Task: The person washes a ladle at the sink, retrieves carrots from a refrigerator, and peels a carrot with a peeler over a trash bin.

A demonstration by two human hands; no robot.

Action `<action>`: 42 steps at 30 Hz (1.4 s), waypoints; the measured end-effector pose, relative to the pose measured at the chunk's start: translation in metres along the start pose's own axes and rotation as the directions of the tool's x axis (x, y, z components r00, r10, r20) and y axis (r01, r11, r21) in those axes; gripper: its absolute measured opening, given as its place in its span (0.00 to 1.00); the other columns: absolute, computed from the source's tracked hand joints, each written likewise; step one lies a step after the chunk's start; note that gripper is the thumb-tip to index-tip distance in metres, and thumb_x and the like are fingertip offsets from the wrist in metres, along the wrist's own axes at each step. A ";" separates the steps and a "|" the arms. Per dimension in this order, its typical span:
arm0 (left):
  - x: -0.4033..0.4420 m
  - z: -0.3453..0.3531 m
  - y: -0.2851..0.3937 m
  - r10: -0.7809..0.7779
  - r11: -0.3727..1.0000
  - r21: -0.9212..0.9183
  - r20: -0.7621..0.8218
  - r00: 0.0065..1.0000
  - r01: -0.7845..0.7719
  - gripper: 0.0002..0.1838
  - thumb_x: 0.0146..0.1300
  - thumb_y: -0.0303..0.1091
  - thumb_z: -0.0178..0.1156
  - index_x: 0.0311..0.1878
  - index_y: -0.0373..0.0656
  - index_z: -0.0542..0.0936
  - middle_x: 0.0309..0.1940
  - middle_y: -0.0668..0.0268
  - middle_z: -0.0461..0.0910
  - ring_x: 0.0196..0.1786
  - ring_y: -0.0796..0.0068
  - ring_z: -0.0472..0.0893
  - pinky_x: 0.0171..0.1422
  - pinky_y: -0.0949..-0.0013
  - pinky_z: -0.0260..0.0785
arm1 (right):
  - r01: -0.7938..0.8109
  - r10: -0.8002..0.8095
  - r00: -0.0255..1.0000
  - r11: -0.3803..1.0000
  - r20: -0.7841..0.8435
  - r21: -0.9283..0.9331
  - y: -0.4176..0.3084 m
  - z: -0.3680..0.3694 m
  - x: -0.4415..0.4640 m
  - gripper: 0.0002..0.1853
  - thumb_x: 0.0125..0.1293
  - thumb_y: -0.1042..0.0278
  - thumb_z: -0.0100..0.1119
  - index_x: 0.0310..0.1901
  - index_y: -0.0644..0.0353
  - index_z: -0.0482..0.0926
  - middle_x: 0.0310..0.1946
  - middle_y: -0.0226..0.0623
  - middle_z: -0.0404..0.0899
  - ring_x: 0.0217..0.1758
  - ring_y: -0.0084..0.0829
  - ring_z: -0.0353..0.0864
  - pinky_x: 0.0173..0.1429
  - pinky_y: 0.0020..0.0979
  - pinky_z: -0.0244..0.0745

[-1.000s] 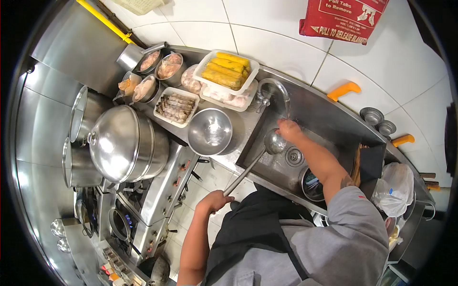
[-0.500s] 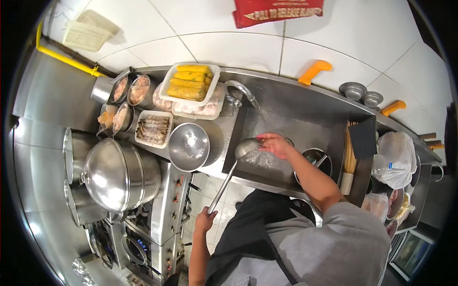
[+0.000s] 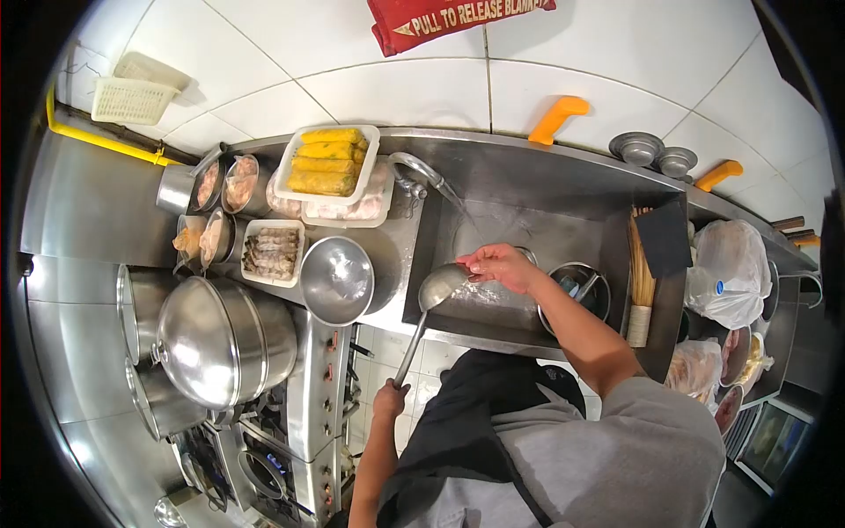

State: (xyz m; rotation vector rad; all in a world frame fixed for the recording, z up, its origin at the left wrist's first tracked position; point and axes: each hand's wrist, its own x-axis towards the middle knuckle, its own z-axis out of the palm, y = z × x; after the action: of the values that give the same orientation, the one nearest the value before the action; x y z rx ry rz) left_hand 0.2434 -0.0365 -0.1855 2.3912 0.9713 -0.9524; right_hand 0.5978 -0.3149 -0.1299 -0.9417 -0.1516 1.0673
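My left hand (image 3: 390, 399) is wrapped round the handle of a long metal ladle (image 3: 442, 286). The ladle's bowl is over the left part of the steel sink (image 3: 563, 220), tilted. At the bowl's right rim are the fingers of my right hand (image 3: 497, 264), bent and touching or very near it; whether they grip it I cannot make out. Water runs from the curved faucet (image 3: 431, 176) into the sink behind the ladle. Left of the sink, a metal mixing bowl (image 3: 337, 280) stands on the counter.
Trays of yellow rolls (image 3: 326, 165) and grey food (image 3: 272, 253) stand at the back left. A large lidded pot (image 3: 211, 343) is on the left. The sink also holds a round pot (image 3: 574, 299) and a bamboo brush (image 3: 642, 282). Plastic bags (image 3: 729, 273) lie right.
The ladle bowl has moved left and nearer me, away from the faucet's stream, with both hands following. The view has swung to the right.
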 end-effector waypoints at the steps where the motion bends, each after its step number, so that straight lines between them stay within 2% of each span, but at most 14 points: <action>1: -0.002 -0.003 0.002 -0.019 1.000 0.001 -0.013 1.000 0.019 0.27 0.63 0.56 0.60 0.48 0.39 0.75 0.41 0.49 0.83 0.48 0.47 0.82 0.52 0.50 0.72 | -0.031 0.031 0.999 0.996 -0.010 -0.088 -0.003 0.000 0.001 0.11 0.65 0.75 0.62 0.48 0.68 0.80 0.61 0.47 0.75 0.62 0.32 0.75 0.62 0.37 0.76; 5: 0.002 -0.002 -0.006 -0.035 0.995 0.098 0.003 0.999 0.035 0.27 0.62 0.58 0.61 0.46 0.40 0.77 0.41 0.50 0.83 0.48 0.50 0.82 0.53 0.51 0.73 | -0.061 0.080 0.995 0.953 0.052 -0.297 -0.004 -0.008 0.004 0.17 0.61 0.75 0.68 0.51 0.67 0.77 0.58 0.44 0.76 0.60 0.29 0.75 0.61 0.33 0.74; 8: -0.003 -0.010 -0.002 -0.032 0.990 0.136 0.011 0.999 0.031 0.27 0.61 0.57 0.62 0.45 0.40 0.77 0.41 0.51 0.83 0.48 0.49 0.82 0.53 0.51 0.73 | 0.016 0.057 0.983 0.921 0.176 -0.389 -0.012 -0.008 0.002 0.22 0.59 0.76 0.69 0.54 0.67 0.74 0.59 0.42 0.76 0.60 0.28 0.75 0.63 0.31 0.71; 11: -0.005 -0.012 0.001 -0.038 0.989 0.140 -0.006 0.999 0.039 0.27 0.61 0.57 0.62 0.45 0.39 0.77 0.41 0.50 0.83 0.48 0.48 0.82 0.52 0.50 0.74 | -0.058 0.130 0.978 0.921 0.164 -0.384 -0.011 -0.011 0.006 0.22 0.58 0.79 0.69 0.54 0.66 0.74 0.60 0.41 0.75 0.61 0.28 0.74 0.63 0.30 0.69; 14: -0.007 -0.013 0.001 -0.051 0.987 0.153 -0.017 0.999 0.053 0.28 0.61 0.57 0.63 0.45 0.38 0.76 0.41 0.48 0.83 0.47 0.47 0.82 0.52 0.50 0.74 | -0.031 0.120 0.965 0.935 0.233 -0.355 -0.002 -0.024 0.014 0.23 0.59 0.82 0.66 0.56 0.65 0.73 0.64 0.39 0.71 0.56 0.24 0.74 0.59 0.30 0.72; 20: -0.008 -0.012 -0.001 -0.045 0.981 0.187 -0.011 0.999 0.046 0.30 0.60 0.59 0.62 0.45 0.37 0.76 0.42 0.47 0.83 0.48 0.46 0.82 0.53 0.50 0.74 | -0.075 0.174 0.959 0.918 0.225 -0.390 -0.009 -0.021 0.015 0.22 0.58 0.85 0.63 0.55 0.65 0.72 0.65 0.41 0.70 0.56 0.24 0.73 0.60 0.30 0.71; 23: -0.009 -0.009 -0.003 -0.044 0.981 0.188 -0.002 0.999 0.044 0.30 0.60 0.60 0.62 0.45 0.37 0.76 0.42 0.47 0.83 0.48 0.46 0.82 0.53 0.50 0.74 | -0.003 0.120 0.953 0.922 0.278 -0.388 -0.002 -0.025 0.019 0.22 0.59 0.85 0.63 0.56 0.64 0.72 0.65 0.41 0.70 0.58 0.23 0.72 0.60 0.30 0.71; 32: -0.010 -0.013 -0.001 -0.038 0.981 0.191 0.007 0.999 0.036 0.31 0.60 0.60 0.62 0.45 0.36 0.75 0.43 0.46 0.83 0.48 0.46 0.82 0.53 0.49 0.74 | -0.041 0.131 0.958 0.943 0.255 -0.329 -0.005 -0.022 0.017 0.20 0.59 0.86 0.62 0.53 0.63 0.72 0.64 0.41 0.72 0.58 0.25 0.74 0.59 0.31 0.72; 35: -0.010 -0.013 -0.002 -0.035 0.981 0.193 0.013 0.999 0.032 0.30 0.60 0.60 0.62 0.45 0.36 0.75 0.43 0.47 0.83 0.48 0.46 0.82 0.53 0.50 0.74 | -0.029 0.117 0.969 0.929 0.219 -0.369 -0.004 -0.025 0.019 0.22 0.58 0.83 0.65 0.54 0.65 0.72 0.61 0.43 0.74 0.62 0.29 0.74 0.61 0.30 0.71; 38: -0.009 -0.013 -0.003 -0.032 0.978 0.206 0.016 0.999 0.028 0.30 0.61 0.59 0.62 0.45 0.36 0.75 0.43 0.47 0.83 0.48 0.46 0.82 0.53 0.50 0.74 | -0.035 0.121 0.967 0.935 0.225 -0.353 -0.007 -0.023 0.017 0.22 0.58 0.82 0.66 0.54 0.65 0.71 0.61 0.43 0.74 0.60 0.28 0.74 0.61 0.31 0.71; 42: -0.012 -0.017 0.001 -0.038 0.976 0.217 0.022 0.999 0.033 0.31 0.61 0.60 0.62 0.45 0.35 0.75 0.42 0.47 0.83 0.48 0.47 0.83 0.53 0.50 0.74 | -0.033 0.136 0.966 0.908 0.220 -0.418 -0.002 -0.023 0.019 0.20 0.60 0.85 0.62 0.53 0.63 0.71 0.63 0.41 0.72 0.58 0.26 0.75 0.59 0.31 0.72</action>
State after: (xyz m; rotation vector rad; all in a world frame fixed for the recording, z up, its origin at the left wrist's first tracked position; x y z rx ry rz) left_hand 0.2452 -0.0328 -0.1646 2.5392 0.9464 -1.1534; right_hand 0.6211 -0.3132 -0.1490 -1.1994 -0.5632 1.2590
